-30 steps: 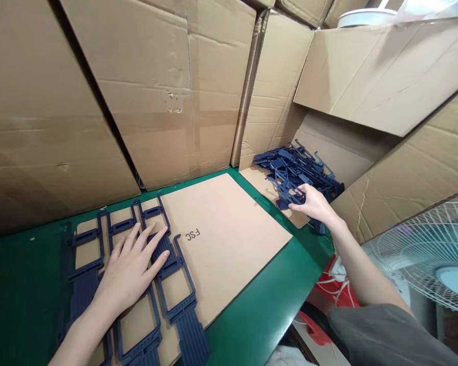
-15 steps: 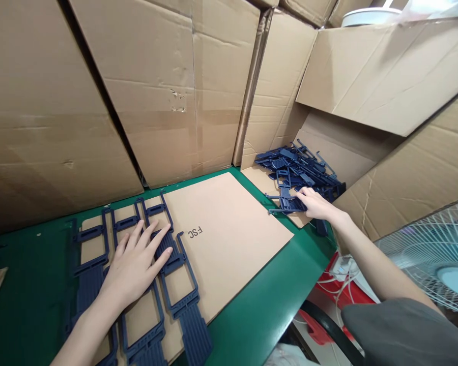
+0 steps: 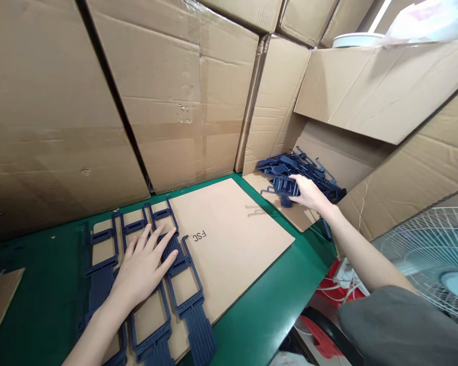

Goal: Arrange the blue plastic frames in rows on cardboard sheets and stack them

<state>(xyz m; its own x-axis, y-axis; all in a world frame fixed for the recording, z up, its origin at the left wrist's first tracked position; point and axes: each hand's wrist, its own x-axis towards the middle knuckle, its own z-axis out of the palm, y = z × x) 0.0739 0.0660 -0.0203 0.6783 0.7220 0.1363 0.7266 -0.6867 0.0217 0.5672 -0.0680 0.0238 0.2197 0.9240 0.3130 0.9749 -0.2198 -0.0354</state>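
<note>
Several dark blue plastic frames point(image 3: 196, 310) lie in rows on the left part of a flat cardboard sheet point(image 3: 232, 244) marked "FSC". My left hand point(image 3: 145, 267) rests on these frames with its fingers spread. At the right, my right hand point(image 3: 307, 193) grips a blue plastic part point(image 3: 284, 188), thumb below and fingers above, raised over the cardboard flap. Behind it, a heap of similar blue parts point(image 3: 313, 170) sits in the mouth of an open cardboard box. Palm and fingers hide some of both the held part and the frames.
Tall cardboard boxes point(image 3: 164, 101) wall the back of the green table point(image 3: 252, 315). A white wire fan point(image 3: 435, 259) stands at the right, near a red object point(image 3: 322, 338) with cables. Cardboard pieces point(image 3: 3, 310) lie at the left edge.
My right hand has lifted the blue part off the flap and tilted it. My left hand stays spread on the frames. The whole view has shifted slightly.
</note>
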